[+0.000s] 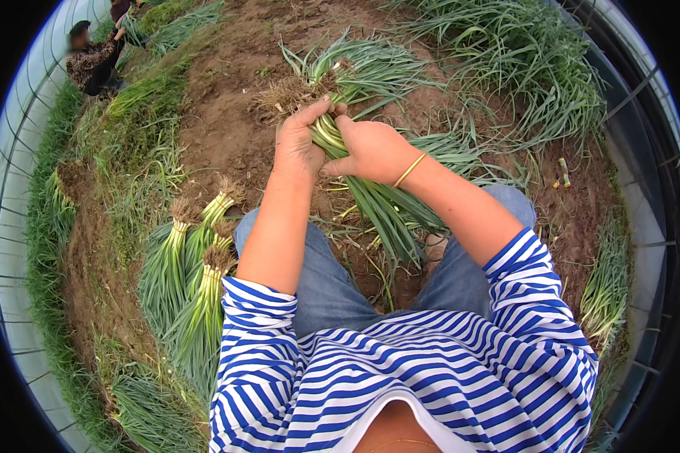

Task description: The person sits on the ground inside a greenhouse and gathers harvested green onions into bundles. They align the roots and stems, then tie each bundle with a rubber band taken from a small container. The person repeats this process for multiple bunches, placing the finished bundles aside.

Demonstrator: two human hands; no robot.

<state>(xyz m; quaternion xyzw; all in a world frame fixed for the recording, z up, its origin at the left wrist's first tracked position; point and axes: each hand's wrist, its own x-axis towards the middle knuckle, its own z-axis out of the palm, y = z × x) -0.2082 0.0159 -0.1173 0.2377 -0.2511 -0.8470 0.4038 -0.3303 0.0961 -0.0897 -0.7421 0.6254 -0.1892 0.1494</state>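
Observation:
Both my hands grip one bunch of green leafy stalks with roots (374,209), which look like garlic chives or young leeks. My left hand (299,139) closes round the stalks just below the brown roots. From the right, my right hand (374,148) clasps the same stalks, its thumb across them. The long leaves hang down between my knees. Just beyond the hands lies a loose heap of the same plants (374,65). Left of my knees rest several tied bunches (173,249), their roots towards the top of the view.
Uncut or piled greens (504,62) spread at the upper right. A small yellow-and-green object (564,172) lies on the soil at right, above another heap (606,289). A person (93,62) crouches at the upper left, near another person's arm. Curved greenhouse walls (17,226) border the plot.

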